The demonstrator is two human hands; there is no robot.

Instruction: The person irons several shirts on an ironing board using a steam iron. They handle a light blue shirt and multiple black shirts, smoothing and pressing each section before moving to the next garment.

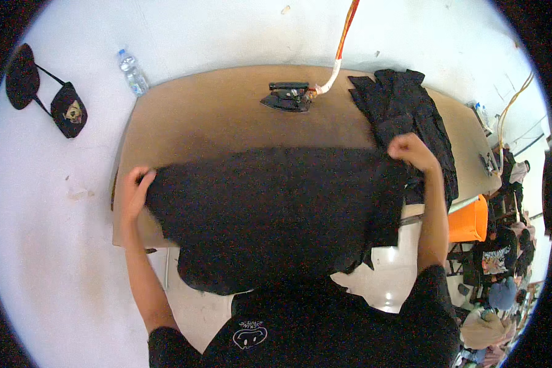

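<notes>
A large piece of black cloth (276,207), perhaps a garment, lies across the near part of a brown padded table (188,115) and hangs over its front edge. My left hand (135,186) grips the cloth's upper left corner between thumb and fingers. At the upper right corner, my right hand (409,149) is curled closed on the cloth, with its fingertips partly hidden. Beyond the cloth, near the table's back edge, an electric iron (289,96) rests with its tip to the left. A heap of black garments (407,110) lies just beyond my right hand.
The iron's wrapped cable (333,76) rises from the back. A plastic bottle (132,73) stands by the table's back left corner. An orange container (469,221) is at the right. A second iron (489,163) sits at the table's right end. Several people are farther right.
</notes>
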